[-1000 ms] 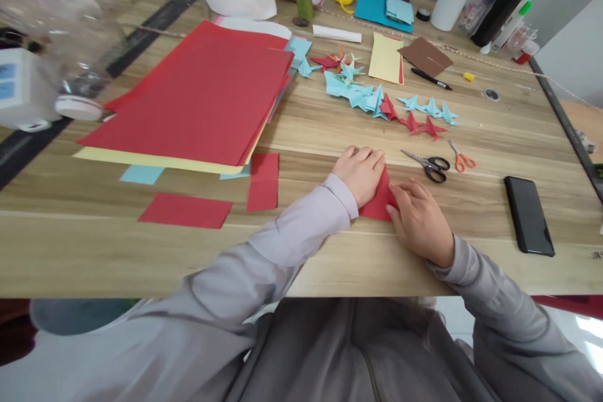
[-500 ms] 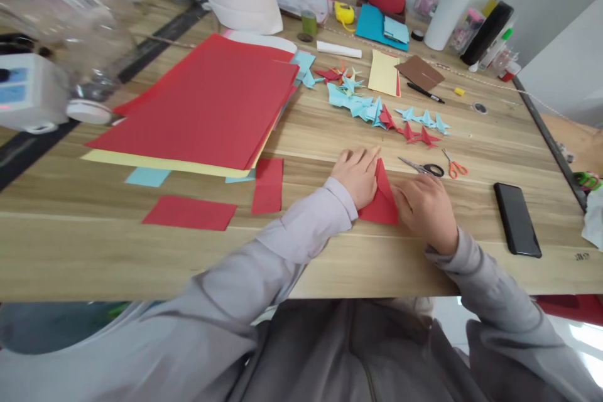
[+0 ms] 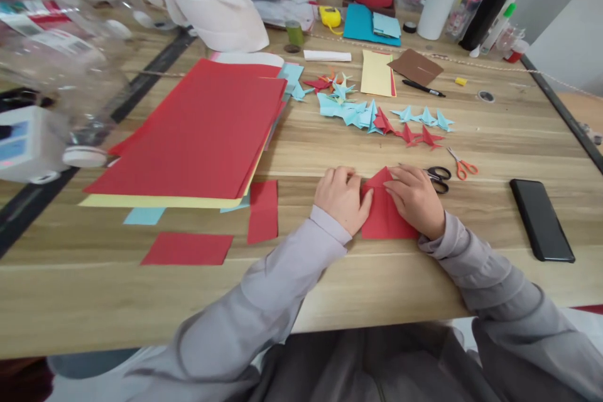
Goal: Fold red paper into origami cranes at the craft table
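A folded sheet of red origami paper [image 3: 387, 220] lies on the table between my hands, creased down its middle, with a pointed top. My left hand [image 3: 342, 198] rests at its left edge, fingers spread on the tabletop and the thumb touching the paper. At the upper right of the sheet, my right hand [image 3: 417, 198] pinches the paper with thumb and fingertips, covering part of that side. Black-handled scissors [image 3: 439, 179] lie just beyond my right hand, their blades mostly hidden. Small orange-handled scissors [image 3: 464, 166] are beside them.
Blue and red folded paper cranes [image 3: 362, 114] lie in rows beyond my hands. Large red sheets [image 3: 198, 138] are stacked at left, near loose red rectangles [image 3: 188, 249]. A phone [image 3: 541, 220] lies at right. Plastic bottles [image 3: 85, 94] crowd the far left.
The red paper has gone from a narrow slanted fold to a wider shape with a pointed top. My left hand has shifted to its left edge, my right onto its upper right. The view has shifted.
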`<action>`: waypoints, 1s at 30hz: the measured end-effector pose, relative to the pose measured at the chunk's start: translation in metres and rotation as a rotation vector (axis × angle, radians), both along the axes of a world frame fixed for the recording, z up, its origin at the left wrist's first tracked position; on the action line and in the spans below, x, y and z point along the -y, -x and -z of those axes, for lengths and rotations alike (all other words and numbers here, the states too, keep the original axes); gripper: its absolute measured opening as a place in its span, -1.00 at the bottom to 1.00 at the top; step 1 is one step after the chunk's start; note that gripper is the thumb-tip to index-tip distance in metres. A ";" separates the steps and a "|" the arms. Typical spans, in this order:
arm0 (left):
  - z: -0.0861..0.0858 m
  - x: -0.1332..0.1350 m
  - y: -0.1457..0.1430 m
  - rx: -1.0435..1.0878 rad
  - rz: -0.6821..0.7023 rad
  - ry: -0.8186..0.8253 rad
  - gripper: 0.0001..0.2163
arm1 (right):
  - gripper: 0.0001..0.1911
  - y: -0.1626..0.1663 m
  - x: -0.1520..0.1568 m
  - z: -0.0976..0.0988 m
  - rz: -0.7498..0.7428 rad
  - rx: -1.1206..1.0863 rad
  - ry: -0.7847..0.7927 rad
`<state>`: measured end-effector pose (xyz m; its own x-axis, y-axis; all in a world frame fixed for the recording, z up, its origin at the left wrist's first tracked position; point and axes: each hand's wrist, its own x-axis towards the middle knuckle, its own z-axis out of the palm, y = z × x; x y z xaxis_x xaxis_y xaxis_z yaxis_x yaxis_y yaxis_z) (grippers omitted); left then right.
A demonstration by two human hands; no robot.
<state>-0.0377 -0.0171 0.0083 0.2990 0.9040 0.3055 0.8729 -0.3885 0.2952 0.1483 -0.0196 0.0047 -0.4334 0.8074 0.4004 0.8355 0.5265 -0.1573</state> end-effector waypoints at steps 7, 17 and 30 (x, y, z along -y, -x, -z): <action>0.002 0.005 -0.002 0.058 0.038 0.028 -0.71 | -0.73 0.003 0.000 0.002 0.005 -0.001 0.003; 0.007 0.003 -0.007 0.160 -0.141 0.128 -0.79 | -0.74 0.003 -0.002 0.006 0.009 -0.086 0.065; 0.016 -0.001 -0.006 0.275 -0.202 0.184 -0.88 | -0.72 0.004 -0.001 0.008 0.034 -0.152 0.070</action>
<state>-0.0317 -0.0166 -0.0075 0.0392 0.9835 0.1768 0.8048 -0.1359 0.5778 0.1442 -0.0185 -0.0032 -0.3442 0.8488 0.4013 0.8164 0.4816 -0.3186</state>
